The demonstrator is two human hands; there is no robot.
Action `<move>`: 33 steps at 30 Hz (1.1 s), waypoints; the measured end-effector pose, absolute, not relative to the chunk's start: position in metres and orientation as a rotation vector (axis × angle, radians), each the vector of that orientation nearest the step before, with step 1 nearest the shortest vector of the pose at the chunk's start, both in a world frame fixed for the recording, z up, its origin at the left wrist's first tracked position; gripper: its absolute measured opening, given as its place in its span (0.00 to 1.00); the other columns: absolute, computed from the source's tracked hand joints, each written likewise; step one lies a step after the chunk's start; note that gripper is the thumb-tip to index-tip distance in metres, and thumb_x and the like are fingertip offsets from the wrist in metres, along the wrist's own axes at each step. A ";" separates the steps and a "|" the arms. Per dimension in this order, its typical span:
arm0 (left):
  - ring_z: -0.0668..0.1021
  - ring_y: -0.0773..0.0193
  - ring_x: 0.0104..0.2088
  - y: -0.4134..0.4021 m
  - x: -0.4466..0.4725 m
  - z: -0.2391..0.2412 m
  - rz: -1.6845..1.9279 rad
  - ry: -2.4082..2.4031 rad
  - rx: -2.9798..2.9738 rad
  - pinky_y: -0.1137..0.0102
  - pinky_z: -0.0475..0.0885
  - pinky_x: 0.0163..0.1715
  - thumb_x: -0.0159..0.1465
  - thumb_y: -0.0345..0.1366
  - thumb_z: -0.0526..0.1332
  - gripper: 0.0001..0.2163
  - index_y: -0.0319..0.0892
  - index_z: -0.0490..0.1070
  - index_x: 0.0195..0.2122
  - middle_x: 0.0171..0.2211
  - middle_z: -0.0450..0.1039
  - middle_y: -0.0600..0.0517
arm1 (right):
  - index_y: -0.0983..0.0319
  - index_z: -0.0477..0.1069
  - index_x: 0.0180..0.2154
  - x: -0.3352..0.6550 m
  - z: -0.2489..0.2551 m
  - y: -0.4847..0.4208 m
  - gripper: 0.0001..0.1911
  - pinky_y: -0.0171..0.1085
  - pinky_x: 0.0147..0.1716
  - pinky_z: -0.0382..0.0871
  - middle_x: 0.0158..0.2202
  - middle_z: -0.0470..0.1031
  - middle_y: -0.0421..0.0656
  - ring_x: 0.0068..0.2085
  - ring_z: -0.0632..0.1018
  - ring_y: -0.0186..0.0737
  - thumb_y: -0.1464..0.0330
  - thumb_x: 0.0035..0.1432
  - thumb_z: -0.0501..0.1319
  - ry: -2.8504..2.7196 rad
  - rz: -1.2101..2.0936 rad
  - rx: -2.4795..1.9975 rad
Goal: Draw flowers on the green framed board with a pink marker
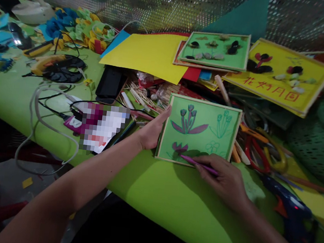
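Note:
A green picture [198,137] in a thin wooden frame lies tilted on the table, showing drawn flowers, some filled in with purple and some only outlined. My left hand [154,131] grips its left edge, with the thumb near the upper part and the other fingers largely hidden. Between the fingers of my right hand [222,178] is a purple marker [200,165]. Its tip meets the lower left flower, which has purple petals. The right wrist is below the frame's lower right corner.
Framed pebble pictures, one green [213,51] and one yellow [282,75], lie behind. At right are a blue glue gun [293,208], pliers [256,149] and a green basket [322,133]. Leftward are a phone [111,83], looped cable [30,133] and paper flowers [73,27].

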State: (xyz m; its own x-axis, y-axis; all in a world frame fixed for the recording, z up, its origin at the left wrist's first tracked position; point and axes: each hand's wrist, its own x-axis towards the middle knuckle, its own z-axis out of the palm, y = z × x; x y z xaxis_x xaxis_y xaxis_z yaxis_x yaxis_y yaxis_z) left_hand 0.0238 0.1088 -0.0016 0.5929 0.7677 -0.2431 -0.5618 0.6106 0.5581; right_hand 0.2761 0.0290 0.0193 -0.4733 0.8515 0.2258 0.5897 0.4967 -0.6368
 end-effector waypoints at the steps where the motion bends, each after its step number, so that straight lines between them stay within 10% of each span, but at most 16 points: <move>1: 0.73 0.41 0.64 0.109 0.024 -0.002 0.807 0.496 0.458 0.40 0.56 0.69 0.71 0.58 0.54 0.31 0.42 0.69 0.66 0.60 0.76 0.41 | 0.55 0.79 0.46 0.276 0.019 0.029 0.08 0.40 0.32 0.76 0.37 0.83 0.42 0.34 0.83 0.43 0.67 0.68 0.61 -2.224 0.656 -1.183; 33: 0.76 0.44 0.62 0.107 0.023 0.002 0.830 0.523 0.473 0.44 0.61 0.68 0.71 0.58 0.54 0.30 0.45 0.68 0.68 0.60 0.76 0.43 | 0.56 0.78 0.46 0.275 0.023 0.030 0.08 0.37 0.31 0.74 0.36 0.83 0.41 0.34 0.82 0.40 0.69 0.69 0.61 -2.301 0.646 -1.107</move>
